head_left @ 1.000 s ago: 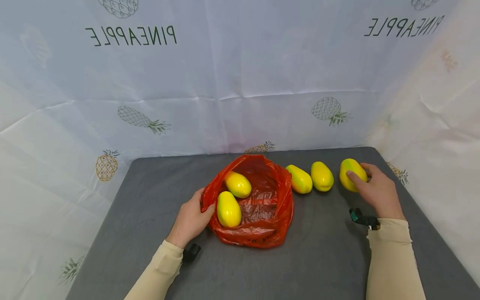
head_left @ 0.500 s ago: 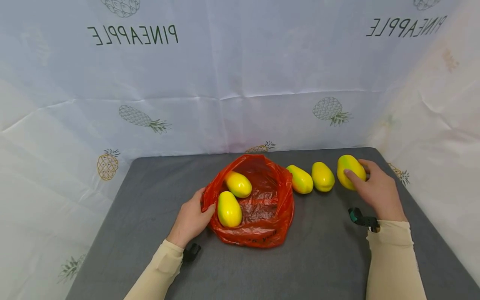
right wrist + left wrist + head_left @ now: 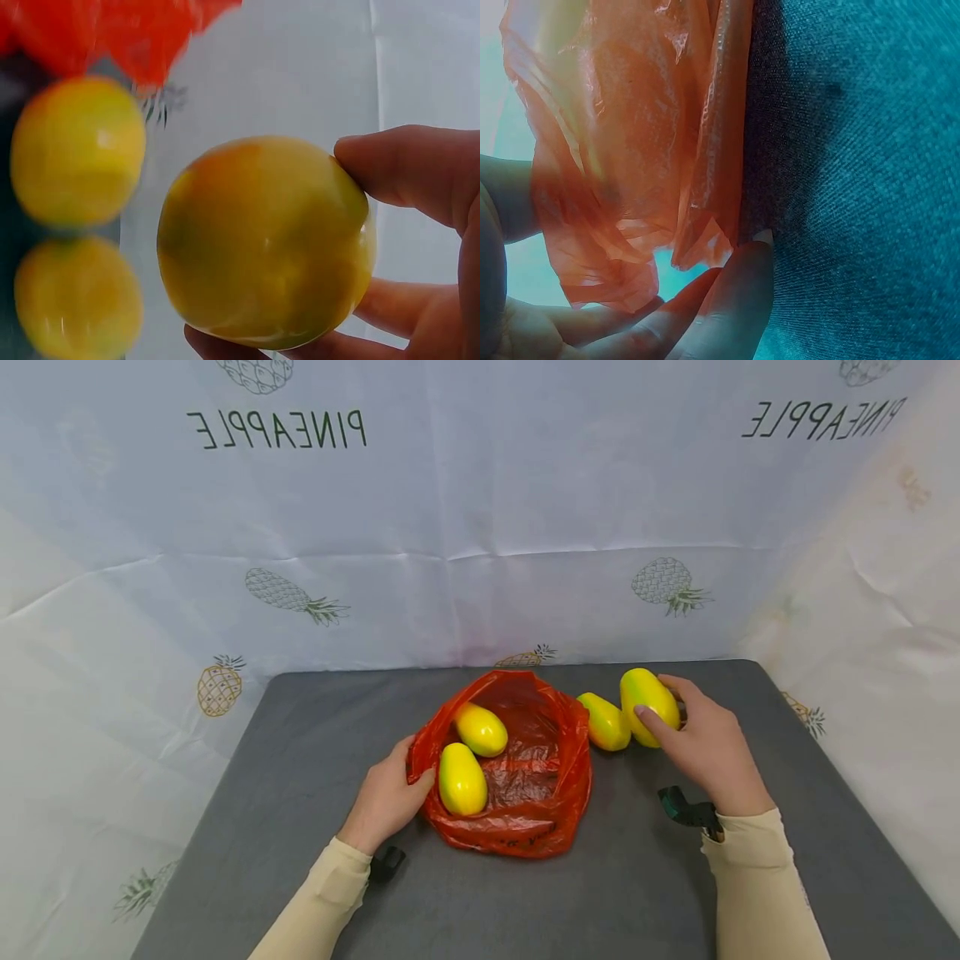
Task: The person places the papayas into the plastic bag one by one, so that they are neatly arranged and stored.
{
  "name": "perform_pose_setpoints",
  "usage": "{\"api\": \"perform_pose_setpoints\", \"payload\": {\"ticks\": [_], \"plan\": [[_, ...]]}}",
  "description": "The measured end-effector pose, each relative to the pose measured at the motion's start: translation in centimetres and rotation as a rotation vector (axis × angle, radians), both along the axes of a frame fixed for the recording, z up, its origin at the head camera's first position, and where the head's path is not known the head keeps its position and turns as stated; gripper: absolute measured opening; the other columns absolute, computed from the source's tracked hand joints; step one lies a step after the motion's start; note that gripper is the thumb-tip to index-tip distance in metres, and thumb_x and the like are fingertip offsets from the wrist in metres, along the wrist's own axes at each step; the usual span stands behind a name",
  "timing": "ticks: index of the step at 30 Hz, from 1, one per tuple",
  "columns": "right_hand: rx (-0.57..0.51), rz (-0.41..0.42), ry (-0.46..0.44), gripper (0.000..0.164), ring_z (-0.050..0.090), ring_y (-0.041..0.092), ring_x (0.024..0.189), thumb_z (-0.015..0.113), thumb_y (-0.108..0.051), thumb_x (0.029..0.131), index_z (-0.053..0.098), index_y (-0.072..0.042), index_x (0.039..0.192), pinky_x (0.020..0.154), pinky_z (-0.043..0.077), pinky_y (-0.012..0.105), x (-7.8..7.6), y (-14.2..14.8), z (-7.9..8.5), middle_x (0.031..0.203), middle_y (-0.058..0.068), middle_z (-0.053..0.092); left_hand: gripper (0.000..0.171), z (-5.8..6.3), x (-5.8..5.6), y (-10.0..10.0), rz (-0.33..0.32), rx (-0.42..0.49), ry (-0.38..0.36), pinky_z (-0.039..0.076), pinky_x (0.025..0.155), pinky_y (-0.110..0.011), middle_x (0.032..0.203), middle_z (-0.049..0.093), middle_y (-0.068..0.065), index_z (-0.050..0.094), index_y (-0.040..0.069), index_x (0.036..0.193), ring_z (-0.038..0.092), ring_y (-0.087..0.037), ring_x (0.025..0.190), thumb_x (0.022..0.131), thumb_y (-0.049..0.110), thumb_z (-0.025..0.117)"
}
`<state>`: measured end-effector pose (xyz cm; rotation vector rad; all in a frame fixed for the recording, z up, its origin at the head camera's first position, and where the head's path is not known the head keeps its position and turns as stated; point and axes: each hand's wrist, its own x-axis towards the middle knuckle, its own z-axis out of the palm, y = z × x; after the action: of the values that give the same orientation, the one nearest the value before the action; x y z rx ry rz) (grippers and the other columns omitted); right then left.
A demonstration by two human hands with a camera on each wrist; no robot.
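Note:
A red plastic bag lies open-mouthed on the table, with two yellow mangoes inside, one mango behind the other mango. My left hand grips the bag's left rim; thumb and fingers surround the thin plastic in the left wrist view. To the bag's right, my right hand holds a mango raised between thumb and fingers. Beside the bag rests another mango. The held mango covers one more in the head view; that table mango shows in the right wrist view.
The dark grey table backs onto a white curtain printed with pineapples. More curtain hangs along both sides. A black wrist strap piece juts out from the right wrist.
My right hand has lifted its mango and carried it left, over the neighbouring mango. The left hand keeps its grip on the bag. The head view has shifted slightly.

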<state>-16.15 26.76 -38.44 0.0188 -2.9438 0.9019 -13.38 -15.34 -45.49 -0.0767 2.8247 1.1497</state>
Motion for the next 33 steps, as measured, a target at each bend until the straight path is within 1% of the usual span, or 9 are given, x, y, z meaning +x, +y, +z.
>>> {"api": "perform_pose_setpoints", "payload": {"ticks": [7,12,15,18,23,28,33], "plan": [[0.002,0.037,-0.021,0.079,0.065,0.044,0.119,0.060,-0.058,0.105,0.043,-0.007,0.163,0.097,0.059,0.063,-0.2,-3.6,1.0,0.149,0.026,0.061,0.068,0.1,0.0,-0.2,-0.002,0.003,-0.006,0.065,0.093,-0.047,0.143,0.070,-0.013,0.045,0.009,0.161,0.071,-0.024,0.100,0.101,0.032,0.069],[-0.022,0.084,0.005,0.077,0.065,0.039,0.114,0.062,-0.055,0.105,0.044,-0.009,0.163,0.094,0.060,0.059,-0.7,-5.8,1.7,0.146,0.022,0.064,0.068,0.2,0.1,-0.2,0.005,0.003,0.000,0.066,0.092,-0.046,0.141,0.071,-0.013,0.045,0.009,0.161,0.070,-0.024,0.098,0.101,0.032,0.070],[-0.032,0.115,0.013,0.076,0.066,0.037,0.112,0.063,-0.055,0.105,0.044,-0.010,0.163,0.093,0.060,0.057,-1.1,-7.1,1.8,0.145,0.020,0.065,0.068,0.2,0.2,-0.2,0.002,-0.002,0.011,0.065,0.092,-0.047,0.141,0.071,-0.013,0.046,0.009,0.161,0.071,-0.024,0.100,0.101,0.031,0.069],[-0.048,0.144,0.007,0.075,0.067,0.036,0.111,0.065,-0.054,0.104,0.045,-0.012,0.163,0.091,0.060,0.055,-1.4,-8.3,1.7,0.145,0.019,0.066,0.067,0.2,0.2,0.0,-0.002,0.003,0.017,0.065,0.093,-0.048,0.142,0.071,-0.014,0.046,0.009,0.161,0.072,-0.025,0.102,0.102,0.030,0.069],[-0.059,0.184,-0.013,0.073,0.070,0.034,0.108,0.069,-0.050,0.103,0.046,-0.014,0.163,0.090,0.061,0.053,-1.8,-10.1,1.2,0.143,0.016,0.069,0.067,0.0,0.2,0.1,-0.007,0.014,0.017,0.065,0.095,-0.049,0.142,0.071,-0.014,0.046,0.008,0.161,0.073,-0.026,0.105,0.102,0.029,0.070],[-0.038,0.223,-0.035,0.071,0.070,0.033,0.111,0.070,-0.048,0.102,0.048,-0.016,0.161,0.092,0.062,0.054,-2.3,-11.3,0.5,0.143,0.015,0.068,0.068,-0.1,0.2,0.1,-0.005,0.011,0.019,0.064,0.098,-0.051,0.142,0.071,-0.014,0.046,0.007,0.161,0.073,-0.027,0.109,0.101,0.029,0.070],[0.007,0.297,-0.046,0.070,0.071,0.032,0.110,0.071,-0.045,0.102,0.049,-0.012,0.160,0.091,0.062,0.052,-3.1,-12.4,-0.3,0.142,0.015,0.069,0.068,-0.1,0.1,-0.1,0.000,0.008,0.021,0.064,0.097,-0.050,0.142,0.071,-0.015,0.046,0.007,0.161,0.073,-0.027,0.107,0.101,0.029,0.070]]}}
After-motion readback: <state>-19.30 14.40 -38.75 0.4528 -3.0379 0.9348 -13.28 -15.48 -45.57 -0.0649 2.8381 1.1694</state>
